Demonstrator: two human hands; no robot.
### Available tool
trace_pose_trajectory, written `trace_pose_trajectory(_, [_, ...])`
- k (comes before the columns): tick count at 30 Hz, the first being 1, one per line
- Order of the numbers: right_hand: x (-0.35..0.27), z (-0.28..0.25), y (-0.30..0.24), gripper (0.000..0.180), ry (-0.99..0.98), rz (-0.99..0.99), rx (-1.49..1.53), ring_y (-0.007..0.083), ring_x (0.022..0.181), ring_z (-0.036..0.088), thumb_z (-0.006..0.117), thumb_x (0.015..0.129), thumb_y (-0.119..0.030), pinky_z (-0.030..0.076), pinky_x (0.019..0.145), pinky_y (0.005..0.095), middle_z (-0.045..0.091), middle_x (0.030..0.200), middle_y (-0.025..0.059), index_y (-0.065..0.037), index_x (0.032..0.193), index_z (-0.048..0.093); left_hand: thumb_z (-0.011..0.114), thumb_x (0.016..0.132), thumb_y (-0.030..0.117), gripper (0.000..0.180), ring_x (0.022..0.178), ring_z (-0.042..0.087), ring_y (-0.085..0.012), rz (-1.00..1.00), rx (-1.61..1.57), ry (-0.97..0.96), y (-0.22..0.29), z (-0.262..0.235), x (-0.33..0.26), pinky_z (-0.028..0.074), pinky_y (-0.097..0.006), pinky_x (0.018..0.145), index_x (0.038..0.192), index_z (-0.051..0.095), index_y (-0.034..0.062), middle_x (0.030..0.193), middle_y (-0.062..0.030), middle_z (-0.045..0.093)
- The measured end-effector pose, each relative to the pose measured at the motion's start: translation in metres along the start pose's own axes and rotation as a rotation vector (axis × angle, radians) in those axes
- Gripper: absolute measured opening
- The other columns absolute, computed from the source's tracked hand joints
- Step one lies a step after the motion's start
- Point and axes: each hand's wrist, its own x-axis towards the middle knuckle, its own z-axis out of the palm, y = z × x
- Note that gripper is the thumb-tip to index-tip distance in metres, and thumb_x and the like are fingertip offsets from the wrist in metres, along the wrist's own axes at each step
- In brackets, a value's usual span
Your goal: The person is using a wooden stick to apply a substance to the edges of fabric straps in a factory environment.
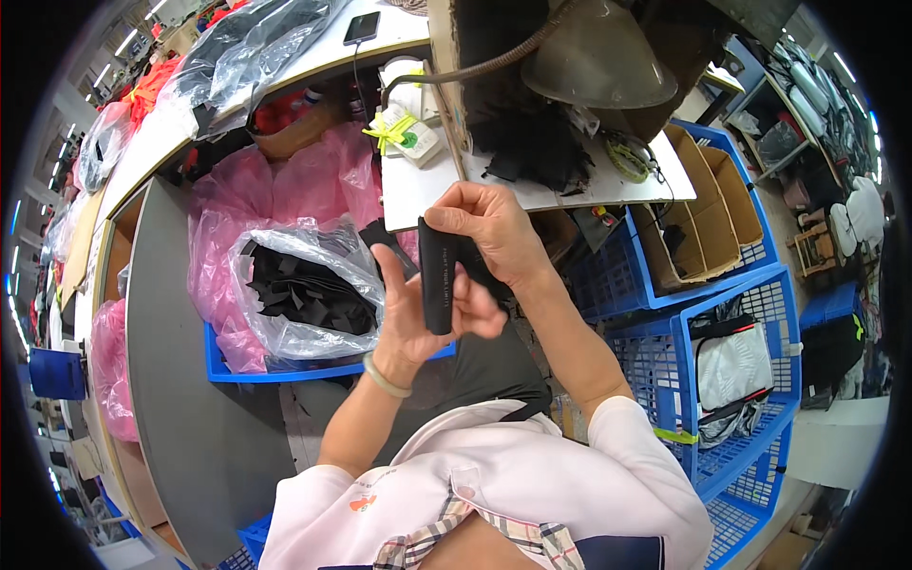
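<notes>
A black fabric strip with pale printing [438,285] hangs upright in front of me. Its top end is pinched between the thumb and fingers of my right hand [499,233]. Behind the strip's lower part is my left hand [404,323], thumb raised and fingers spread, with the strip crossing its palm; whether they touch I cannot tell. More dark material shows beside the strip, under my right hand. Left of my hands, a clear plastic bag [366,271] holds a pile of black cut pieces [309,294].
Pink plastic sheeting [228,204] lines a blue crate [285,373] around the bag. Ahead, a white worktop [408,185] carries a lamp with a wide shade [608,62] and a dark heap [541,152]. Blue crates [655,366] stand at right; a grey panel [180,380] stands at left.
</notes>
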Motion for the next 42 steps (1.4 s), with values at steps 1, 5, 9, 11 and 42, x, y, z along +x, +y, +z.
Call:
trace_pose_trajectory(1, [-0.004, 0.002, -0.005, 0.019, 0.071, -0.017, -0.196, 0.0061, 0.069, 0.057, 0.071, 0.081, -0.016, 0.046, 0.065, 0.0204, 0.063, 0.075, 0.0032, 0.001, 0.084, 0.064, 0.047, 0.082, 0.067, 0.079, 0.09, 0.065, -0.0367, 0.008, 0.229, -0.036, 0.007, -0.003, -0.005, 0.051, -0.044, 0.084, 0.102, 0.056, -0.0086, 0.095, -0.0241, 0.064])
trace_pose_trajectory(5, [-0.015, -0.005, -0.003, 0.019, 0.225, -0.097, -0.488, 0.0043, 0.06, 0.052, 0.072, 0.08, -0.017, 0.042, 0.055, 0.0194, 0.061, 0.066, -0.0002, 0.0, 0.079, 0.063, 0.054, 0.09, 0.013, 0.023, 0.08, 0.067, -0.0285, 0.008, 0.741, 0.136, 0.009, -0.001, -0.017, 0.054, -0.035, 0.076, 0.1, 0.057, -0.0081, 0.086, -0.0215, 0.066])
trace_pose_trajectory(9, [-0.031, -0.014, 0.015, 0.021, 0.344, -0.172, -0.806, 0.0043, 0.059, 0.045, 0.07, 0.081, -0.017, 0.039, 0.053, 0.0225, 0.055, 0.061, -0.0008, 0.001, 0.076, 0.06, 0.056, 0.087, 0.007, 0.017, 0.059, 0.066, -0.0249, -0.113, 0.982, 0.269, 0.004, -0.003, -0.022, 0.054, -0.03, 0.06, 0.094, 0.058, -0.0084, 0.077, -0.0179, 0.065])
trace_pose_trajectory(11, [-0.035, -0.018, 0.027, 0.022, 0.341, -0.162, -0.684, 0.0047, 0.059, 0.045, 0.071, 0.08, -0.017, 0.039, 0.053, 0.0224, 0.055, 0.061, 0.0001, 0.002, 0.077, 0.06, 0.058, 0.086, 0.007, 0.018, 0.06, 0.066, -0.0256, -0.206, 0.928, 0.251, 0.004, -0.003, -0.027, 0.055, -0.031, 0.063, 0.091, 0.058, -0.0101, 0.077, -0.0187, 0.065])
trace_pose_trajectory(42, [0.1, 0.077, 0.361, 0.013, 0.033, -0.053, -1.117, 0.0368, 0.082, 0.061, 0.06, 0.077, -0.01, 0.049, 0.073, 0.0445, 0.063, 0.087, 0.0172, -0.002, 0.086, 0.065, 0.044, 0.097, 0.021, 0.039, 0.087, 0.065, -0.0285, 0.556, 0.201, 1.118, 0.058, -0.18, -0.19, 0.05, -0.037, 0.082, 0.117, 0.046, -0.0118, 0.101, -0.0237, 0.062])
